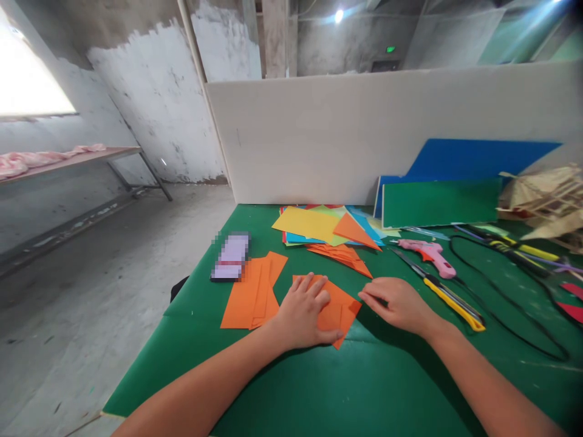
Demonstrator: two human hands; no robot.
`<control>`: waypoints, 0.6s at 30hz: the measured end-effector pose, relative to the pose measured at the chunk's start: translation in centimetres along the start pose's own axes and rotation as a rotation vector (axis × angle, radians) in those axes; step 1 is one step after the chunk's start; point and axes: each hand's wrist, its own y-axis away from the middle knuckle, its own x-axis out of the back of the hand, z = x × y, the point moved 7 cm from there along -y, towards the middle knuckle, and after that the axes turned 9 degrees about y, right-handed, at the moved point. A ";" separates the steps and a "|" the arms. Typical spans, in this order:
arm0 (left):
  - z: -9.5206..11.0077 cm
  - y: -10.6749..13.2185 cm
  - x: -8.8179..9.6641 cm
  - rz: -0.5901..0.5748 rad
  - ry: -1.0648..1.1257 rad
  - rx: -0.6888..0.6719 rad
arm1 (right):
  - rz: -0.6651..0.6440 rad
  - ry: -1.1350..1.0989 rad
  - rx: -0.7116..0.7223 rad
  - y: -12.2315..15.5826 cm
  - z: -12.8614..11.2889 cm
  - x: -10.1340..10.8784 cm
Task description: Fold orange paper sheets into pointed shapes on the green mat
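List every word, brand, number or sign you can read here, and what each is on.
No text can be read.
Phone: pixelated, unreadable.
Small green lit sign beyond the white board: too small and blurred.
Pink glue gun and yellow-handled cutter: no legible marking.
Orange sheet under the left hand: no lettering visible.

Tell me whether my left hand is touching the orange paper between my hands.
Touching: the head view shows the left hand spread over the orange paper, fingers resting on it.
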 end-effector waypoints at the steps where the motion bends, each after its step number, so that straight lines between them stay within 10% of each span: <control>1: 0.0 0.0 0.0 0.000 0.000 -0.001 | 0.047 -0.026 -0.020 0.0 0.2 0.2; 18: -4.4 0.1 3.9 0.346 0.071 0.260 | -0.132 -0.228 0.206 -0.9 -3.8 -2.8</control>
